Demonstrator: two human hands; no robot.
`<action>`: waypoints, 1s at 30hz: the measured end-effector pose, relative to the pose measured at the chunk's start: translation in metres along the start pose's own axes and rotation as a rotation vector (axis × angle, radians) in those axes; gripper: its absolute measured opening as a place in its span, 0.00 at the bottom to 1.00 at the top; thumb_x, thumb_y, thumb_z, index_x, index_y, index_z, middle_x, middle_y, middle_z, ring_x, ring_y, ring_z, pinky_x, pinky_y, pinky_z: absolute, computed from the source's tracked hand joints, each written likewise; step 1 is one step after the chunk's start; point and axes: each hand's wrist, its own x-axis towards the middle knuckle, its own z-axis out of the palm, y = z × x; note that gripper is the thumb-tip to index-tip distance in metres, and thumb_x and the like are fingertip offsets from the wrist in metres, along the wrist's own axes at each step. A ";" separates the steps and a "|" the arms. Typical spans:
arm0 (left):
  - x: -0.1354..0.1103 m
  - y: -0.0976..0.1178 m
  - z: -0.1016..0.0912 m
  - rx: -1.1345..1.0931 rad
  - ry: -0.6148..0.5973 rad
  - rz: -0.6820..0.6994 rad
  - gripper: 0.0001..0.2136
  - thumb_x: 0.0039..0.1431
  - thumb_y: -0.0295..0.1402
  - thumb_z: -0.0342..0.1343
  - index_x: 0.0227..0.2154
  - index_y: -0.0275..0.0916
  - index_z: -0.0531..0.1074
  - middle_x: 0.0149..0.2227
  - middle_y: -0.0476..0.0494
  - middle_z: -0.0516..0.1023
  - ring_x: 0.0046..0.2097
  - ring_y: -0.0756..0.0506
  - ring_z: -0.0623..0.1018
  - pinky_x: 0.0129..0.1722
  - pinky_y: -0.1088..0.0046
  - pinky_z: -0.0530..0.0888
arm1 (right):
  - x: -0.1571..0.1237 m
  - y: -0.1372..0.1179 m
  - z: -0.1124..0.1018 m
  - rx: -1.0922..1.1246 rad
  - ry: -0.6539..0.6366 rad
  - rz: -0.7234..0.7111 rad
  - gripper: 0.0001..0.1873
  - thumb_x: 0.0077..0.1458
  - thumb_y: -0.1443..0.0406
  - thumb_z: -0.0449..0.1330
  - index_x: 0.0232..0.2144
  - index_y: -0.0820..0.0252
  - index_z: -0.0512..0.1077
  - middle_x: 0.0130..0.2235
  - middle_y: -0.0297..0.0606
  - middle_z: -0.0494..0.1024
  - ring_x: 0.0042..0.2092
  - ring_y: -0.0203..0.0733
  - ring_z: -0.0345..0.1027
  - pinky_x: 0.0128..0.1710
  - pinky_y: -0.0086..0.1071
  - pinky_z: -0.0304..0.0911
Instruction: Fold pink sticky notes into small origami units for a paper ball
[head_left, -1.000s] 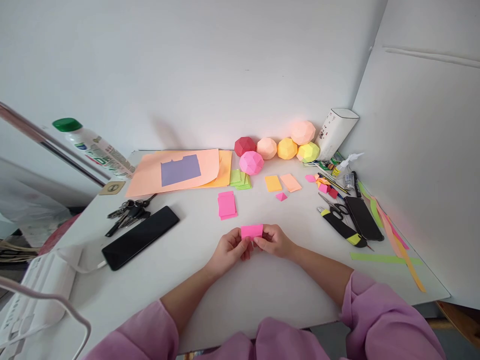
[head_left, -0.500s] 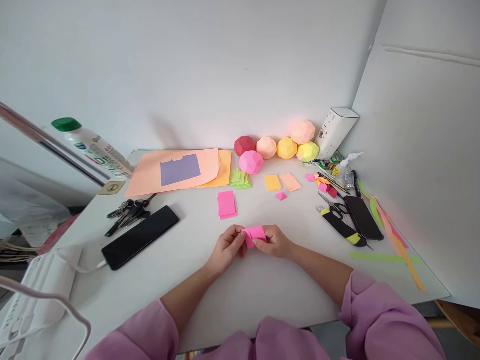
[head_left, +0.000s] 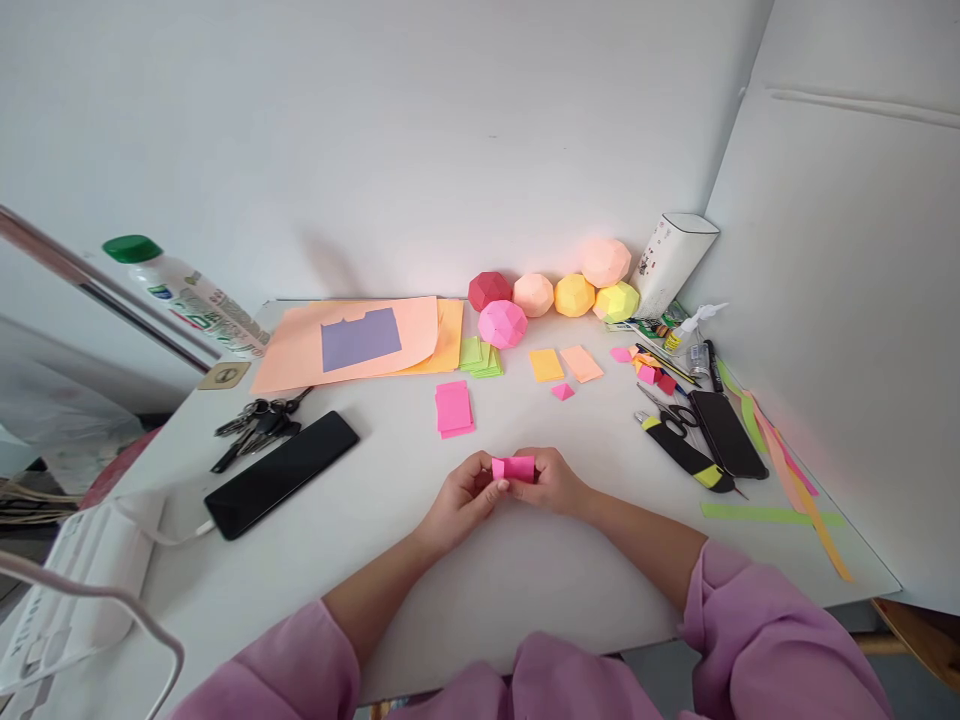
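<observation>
Between my two hands is a small piece of bright pink paper [head_left: 516, 468], partly folded, held just above the white table. My left hand [head_left: 465, 500] pinches its left end, with the thumb in front. My right hand [head_left: 553, 484] is closed on its right end, fingers behind and thumb along the lower edge. Just beyond my hands lies a stack of pink paper pieces [head_left: 454, 410]. Farther off, a small folded pink piece [head_left: 562, 392] rests near orange paper slips [head_left: 546, 366], peach paper slips [head_left: 581, 364] and green paper slips [head_left: 481, 357].
Faceted paper balls [head_left: 502, 324] line the wall. At right lie scissors [head_left: 675, 412], a utility knife [head_left: 684, 452], a dark phone [head_left: 727, 435] and paper strips [head_left: 772, 513]. Leftward are a black power bank or phone [head_left: 281, 475], keys [head_left: 262, 425], large paper sheets [head_left: 289, 355] and a bottle [head_left: 195, 300].
The pink paper has turned in my fingers and now shows as a narrower strip with a raised left end. My left thumb has shifted down and right along it.
</observation>
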 end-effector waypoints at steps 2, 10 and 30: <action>0.000 0.000 0.001 0.027 -0.011 0.009 0.10 0.56 0.39 0.55 0.30 0.38 0.62 0.24 0.53 0.65 0.25 0.53 0.64 0.24 0.78 0.62 | 0.000 0.001 0.001 -0.016 0.016 0.006 0.14 0.45 0.63 0.61 0.18 0.61 0.59 0.22 0.29 0.60 0.24 0.31 0.54 0.22 0.25 0.50; -0.001 0.003 -0.001 0.078 0.039 -0.027 0.10 0.62 0.37 0.43 0.29 0.38 0.62 0.19 0.54 0.63 0.22 0.53 0.63 0.24 0.76 0.61 | 0.000 0.002 0.002 -0.078 0.030 -0.048 0.14 0.51 0.63 0.57 0.19 0.61 0.59 0.22 0.30 0.60 0.24 0.31 0.54 0.21 0.26 0.49; 0.001 0.001 -0.001 0.039 0.124 -0.095 0.12 0.58 0.43 0.51 0.31 0.38 0.65 0.18 0.54 0.68 0.21 0.52 0.68 0.24 0.76 0.66 | 0.000 0.002 -0.002 0.019 0.007 -0.068 0.20 0.58 0.55 0.52 0.20 0.61 0.60 0.22 0.31 0.61 0.24 0.32 0.56 0.22 0.26 0.53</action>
